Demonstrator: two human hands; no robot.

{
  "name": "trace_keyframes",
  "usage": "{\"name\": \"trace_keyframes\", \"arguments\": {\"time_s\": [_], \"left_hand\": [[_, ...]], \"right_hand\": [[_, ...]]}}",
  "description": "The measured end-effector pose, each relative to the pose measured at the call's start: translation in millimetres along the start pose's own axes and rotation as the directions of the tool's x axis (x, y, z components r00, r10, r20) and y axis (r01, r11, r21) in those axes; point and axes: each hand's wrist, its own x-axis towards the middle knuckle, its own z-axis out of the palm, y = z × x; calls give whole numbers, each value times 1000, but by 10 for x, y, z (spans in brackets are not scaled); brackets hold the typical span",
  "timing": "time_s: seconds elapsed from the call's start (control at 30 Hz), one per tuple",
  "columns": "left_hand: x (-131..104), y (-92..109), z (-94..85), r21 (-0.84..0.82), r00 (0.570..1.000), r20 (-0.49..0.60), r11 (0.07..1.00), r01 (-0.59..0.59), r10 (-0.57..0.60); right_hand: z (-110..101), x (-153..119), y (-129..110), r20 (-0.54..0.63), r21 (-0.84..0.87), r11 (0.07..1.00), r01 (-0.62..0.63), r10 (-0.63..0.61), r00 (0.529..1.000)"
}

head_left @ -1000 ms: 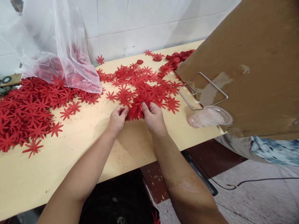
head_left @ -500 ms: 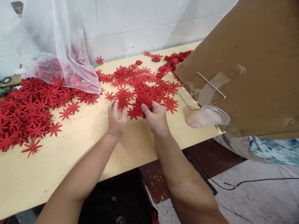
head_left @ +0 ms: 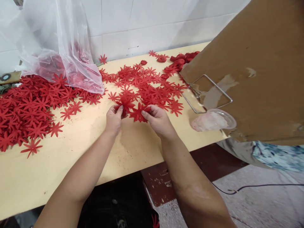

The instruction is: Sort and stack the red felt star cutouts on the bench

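Red star-shaped petal cutouts (head_left: 152, 93) lie scattered before my hands on the pale tabletop. My left hand (head_left: 114, 119) pinches a layered red petal piece (head_left: 125, 104) between thumb and fingers. Just beside it, my right hand (head_left: 158, 119) grips the edge of another red petal piece (head_left: 138, 113), thumb on top. The two held pieces are close together, and I cannot tell whether they touch. How many layers each has is unclear.
At left, a big heap of red cutouts (head_left: 28, 110) lies under a clear plastic bag (head_left: 83, 72). On the right are a leaning brown board (head_left: 258, 72), a bent wire frame (head_left: 217, 84) and a plastic tub (head_left: 229, 118) of whitish stuff. Rolled red pieces (head_left: 178, 61) sit at the back.
My left hand, loosely open before, has closed on a red petal piece. My right hand has turned slightly, and its petal piece now points left, spread flatter towards the left hand.
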Motion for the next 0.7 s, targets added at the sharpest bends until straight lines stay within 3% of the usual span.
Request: {"name": "trace_keyframes", "arguments": {"time_s": [0.17, 0.27, 0.37, 0.47, 0.57, 0.7], "left_hand": [[-5, 39, 4, -41, 1000, 14, 999, 21, -20], [-5, 47, -4, -81, 993, 109, 995, 60, -51], [0, 48, -18, -105, 980, 189, 991, 79, -58], [12, 50, -32, -89, 979, 179, 990, 112, -94], [20, 59, -44, -65, 977, 158, 986, 152, -140], [11, 81, -39, -17, 977, 142, 987, 162, -158]], "right_hand": [[-72, 33, 65, -106, -63, 998, -22, 15, 994], [-69, 42, 87, -163, -83, 996, -33, 19, 986], [-47, 48, 75, -134, -42, 999, 0, -5, 991], [-39, 61, 58, -107, 27, 998, -53, 55, 993], [-59, 84, 60, -198, 53, 993, -103, 111, 974], [-75, 100, 47, -243, 35, 998, -58, 64, 968]]}}
